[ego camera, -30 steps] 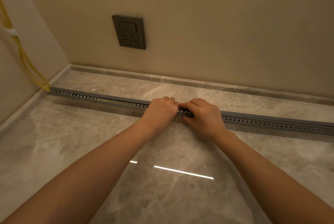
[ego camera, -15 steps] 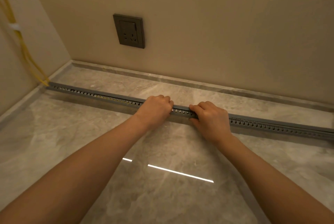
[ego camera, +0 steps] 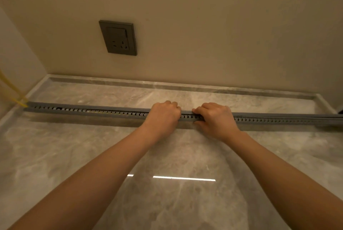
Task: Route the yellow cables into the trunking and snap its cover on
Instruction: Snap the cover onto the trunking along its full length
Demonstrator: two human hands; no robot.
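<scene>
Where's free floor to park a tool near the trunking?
Free: the strip of marble floor between the trunking and the skirting under the wall socket, and the near floor left of the forearms. Crowded: mid-trunking, where left hand and right hand press, and the left corner with the yellow cables.

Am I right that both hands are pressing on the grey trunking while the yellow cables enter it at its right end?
Not quite: in the head view the yellow cables enter the grey trunking at its left end. Both the left hand and right hand do press on it.
</scene>
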